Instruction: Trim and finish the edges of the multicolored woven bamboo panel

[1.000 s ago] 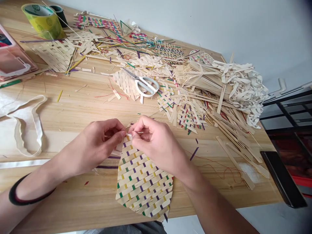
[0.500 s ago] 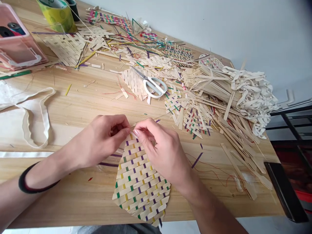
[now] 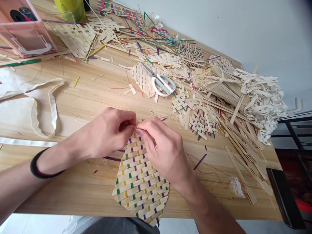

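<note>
A woven bamboo-strip panel (image 3: 140, 182), pale with purple, yellow and green strips, hangs toward me at the table's near edge, its narrow end up. My left hand (image 3: 112, 133) has thumb and forefinger pinched at that narrow top end. Just to the right, my right hand (image 3: 163, 146) pinches the same tip, its knuckles covering part of the panel's right side. The fingertips of both hands almost meet. What lies exactly between them is hidden. A dark band (image 3: 40, 164) circles the left wrist.
White-handled scissors (image 3: 163, 85) lie beyond my hands among woven scraps. A bundle of pale strips (image 3: 214, 81) and wooden sticks (image 3: 241, 175) lie to the right, near a black phone-like object (image 3: 284, 196). White ribbon (image 3: 52, 107) and a pink box (image 3: 26, 35) are on the left.
The view has shifted, so the table items appear farther right and slightly higher. Both hands keep their pinch at the panel's top, with little change in the fingers.
</note>
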`<state>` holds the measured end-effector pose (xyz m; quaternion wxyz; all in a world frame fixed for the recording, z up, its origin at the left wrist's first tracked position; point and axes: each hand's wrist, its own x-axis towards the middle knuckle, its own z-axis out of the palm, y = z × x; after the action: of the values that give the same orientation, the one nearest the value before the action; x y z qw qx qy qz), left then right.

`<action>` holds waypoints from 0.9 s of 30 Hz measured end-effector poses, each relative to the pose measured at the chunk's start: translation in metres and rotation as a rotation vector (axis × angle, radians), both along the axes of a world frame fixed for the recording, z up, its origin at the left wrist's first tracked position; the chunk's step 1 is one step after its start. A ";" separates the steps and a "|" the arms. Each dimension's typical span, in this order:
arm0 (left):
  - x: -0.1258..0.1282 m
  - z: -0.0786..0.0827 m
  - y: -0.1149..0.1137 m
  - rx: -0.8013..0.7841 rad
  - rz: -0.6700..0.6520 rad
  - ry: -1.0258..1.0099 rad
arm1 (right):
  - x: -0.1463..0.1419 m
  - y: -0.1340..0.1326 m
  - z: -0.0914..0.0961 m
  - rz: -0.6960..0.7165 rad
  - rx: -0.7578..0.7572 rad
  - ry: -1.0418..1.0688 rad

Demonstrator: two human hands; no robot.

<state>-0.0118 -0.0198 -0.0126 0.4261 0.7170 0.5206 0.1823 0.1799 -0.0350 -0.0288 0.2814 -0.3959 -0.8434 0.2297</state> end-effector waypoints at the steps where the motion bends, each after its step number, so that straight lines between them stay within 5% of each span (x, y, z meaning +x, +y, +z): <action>1: 0.000 0.000 0.000 0.009 -0.004 0.003 | 0.000 0.000 0.000 0.002 0.004 -0.001; 27: -0.005 -0.004 0.001 -0.057 0.055 -0.094 | 0.004 0.003 0.002 -0.091 -0.263 0.165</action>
<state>-0.0168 -0.0186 -0.0165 0.4653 0.6807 0.5244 0.2127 0.1835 -0.0323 -0.0272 0.3056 -0.4468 -0.7613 0.3569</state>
